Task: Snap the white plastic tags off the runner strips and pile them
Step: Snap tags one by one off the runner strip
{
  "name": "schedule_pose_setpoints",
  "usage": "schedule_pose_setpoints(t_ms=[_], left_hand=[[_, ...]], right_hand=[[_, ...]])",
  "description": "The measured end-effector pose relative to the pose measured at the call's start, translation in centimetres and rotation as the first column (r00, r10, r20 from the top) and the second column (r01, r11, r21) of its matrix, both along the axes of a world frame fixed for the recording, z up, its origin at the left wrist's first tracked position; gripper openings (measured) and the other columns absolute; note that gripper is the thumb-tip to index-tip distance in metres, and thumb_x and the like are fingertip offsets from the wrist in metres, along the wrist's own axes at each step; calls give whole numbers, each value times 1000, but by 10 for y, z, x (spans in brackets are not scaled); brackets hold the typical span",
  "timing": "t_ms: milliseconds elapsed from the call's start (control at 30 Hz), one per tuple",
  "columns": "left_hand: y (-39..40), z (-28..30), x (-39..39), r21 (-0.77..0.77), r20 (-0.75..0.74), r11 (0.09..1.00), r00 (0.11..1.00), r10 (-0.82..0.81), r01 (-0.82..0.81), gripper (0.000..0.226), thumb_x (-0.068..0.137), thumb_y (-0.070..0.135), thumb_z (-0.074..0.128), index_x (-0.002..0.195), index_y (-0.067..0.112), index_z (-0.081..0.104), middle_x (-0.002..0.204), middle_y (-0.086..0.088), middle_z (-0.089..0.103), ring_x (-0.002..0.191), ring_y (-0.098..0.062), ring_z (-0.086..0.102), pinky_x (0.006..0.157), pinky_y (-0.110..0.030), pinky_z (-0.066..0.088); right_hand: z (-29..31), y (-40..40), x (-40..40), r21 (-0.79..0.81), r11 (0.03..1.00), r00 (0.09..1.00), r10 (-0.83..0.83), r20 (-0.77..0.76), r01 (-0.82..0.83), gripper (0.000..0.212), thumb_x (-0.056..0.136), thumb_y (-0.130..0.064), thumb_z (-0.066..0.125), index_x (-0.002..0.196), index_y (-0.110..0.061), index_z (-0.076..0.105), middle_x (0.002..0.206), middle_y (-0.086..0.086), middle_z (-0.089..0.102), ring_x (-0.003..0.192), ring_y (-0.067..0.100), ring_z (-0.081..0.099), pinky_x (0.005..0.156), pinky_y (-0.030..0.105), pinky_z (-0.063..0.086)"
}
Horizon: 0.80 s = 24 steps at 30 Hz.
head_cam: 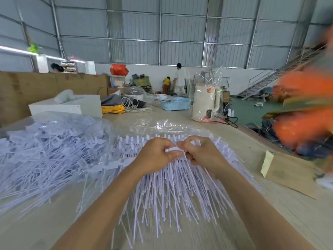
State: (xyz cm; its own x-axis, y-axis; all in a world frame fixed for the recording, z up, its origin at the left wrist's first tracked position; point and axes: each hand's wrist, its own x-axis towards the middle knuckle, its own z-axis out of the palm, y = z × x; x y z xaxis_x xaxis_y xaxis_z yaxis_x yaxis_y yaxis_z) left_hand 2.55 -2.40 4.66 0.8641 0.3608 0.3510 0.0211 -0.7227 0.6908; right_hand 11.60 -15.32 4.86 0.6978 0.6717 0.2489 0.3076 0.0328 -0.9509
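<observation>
I have both hands closed on 1 runner strip [174, 150]: left hand [156, 156] pinching one end, right hand [201, 156] the other, above the fanned unsnapped strips [173, 192]. I judge this mid-snap; next comes a twist, then a toss to the tag pile [54, 147] left of my left hand. Table edge [252, 134] lies right.

Tags [167, 192], white; loose tag pile [45, 150], white; basket [174, 103], pale blue, perforated; cable coil [113, 109], yellow; kettle [205, 103], cream; table [288, 213], pale wood grain.
</observation>
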Motion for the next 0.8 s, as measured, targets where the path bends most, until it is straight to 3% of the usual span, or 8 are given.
schedule_pose_setpoints(t_ms=[167, 267, 333, 433, 567, 667, 733, 800], left_hand=[[1, -2, 0, 58, 41, 998, 999, -9, 6, 11, 85, 12, 64, 78, 20, 69, 73, 3, 69, 74, -15, 66, 75, -35, 54], [-3, 3, -4, -93, 106, 994, 993, -50, 60, 26, 88, 13, 61, 67, 27, 67, 46, 14, 56, 41, 1, 47, 46, -15, 38], [-5, 4, -5, -184, 129, 979, 989, -66, 89, 35, 90, 15, 60, 58, 28, 66, 44, 11, 54, 41, -7, 42, 47, -17, 33], [-5, 4, -3, -265, 126, 957, 988, -89, 120, 25, 87, 11, 60, 63, 11, 65, 45, 7, 51, 51, -17, 41, 56, -25, 33], [0, 4, -4, -426, 114, 885, 981, -155, 189, 33, 85, -3, 56, 58, 14, 65, 41, 8, 49, 40, -3, 43, 46, -12, 36], [3, 7, -6, -538, 133, 802, 966, -222, 258, 48, 84, -8, 53, 43, 16, 62, 37, 8, 45, 34, -1, 39, 40, -10, 32], [2, 10, -9, -608, 165, 722, 942, -291, 329, 36, 76, -1, 56, 44, 14, 60, 37, 6, 38, 33, -3, 30, 38, -13, 24], [1, 13, -11, -643, 204, 667, 923, -326, 377, 16, 70, 8, 56, 54, 4, 58, 38, 5, 35, 34, -4, 26, 39, -15, 19]], right_hand=[[-13, 4, -7, 96, 995, 983, -8, 185, -10, 27, 82, -30, 71, 74, -7, 60, 51, -9, 52, 38, 3, 37, 40, 17, 31], [-14, 6, -8, 162, 986, 943, -94, 320, 43, 26, 87, -29, 64, 77, -7, 55, 48, -13, 50, 40, 4, 38, 44, 13, 30], [-16, 5, -10, 196, 980, 921, -95, 379, 20, 24, 89, -28, 62, 79, -9, 51, 49, -15, 50, 41, 4, 36, 43, 12, 28], [-19, 4, -8, 206, 978, 870, -113, 479, 13, 23, 88, -27, 62, 78, -9, 50, 56, -11, 50, 48, 4, 41, 47, 10, 30], [-21, 6, -5, 221, 975, 731, -152, 666, 1, 16, 86, -18, 66, 79, -9, 54, 74, 1, 50, 68, 9, 46, 63, 11, 36], [-19, 5, -7, 258, 963, 651, -150, 744, -74, 27, 88, -27, 62, 79, -2, 57, 77, 2, 48, 71, 12, 45, 64, 12, 36], [-17, 4, -8, 267, 954, 662, -114, 741, -134, 35, 87, -33, 58, 80, 1, 58, 77, 5, 49, 70, 13, 46, 64, 17, 36], [-14, 2, -11, 298, 938, 774, -54, 630, -177, 26, 89, -29, 62, 82, -4, 58, 77, 0, 50, 66, 12, 47, 63, 21, 37]])
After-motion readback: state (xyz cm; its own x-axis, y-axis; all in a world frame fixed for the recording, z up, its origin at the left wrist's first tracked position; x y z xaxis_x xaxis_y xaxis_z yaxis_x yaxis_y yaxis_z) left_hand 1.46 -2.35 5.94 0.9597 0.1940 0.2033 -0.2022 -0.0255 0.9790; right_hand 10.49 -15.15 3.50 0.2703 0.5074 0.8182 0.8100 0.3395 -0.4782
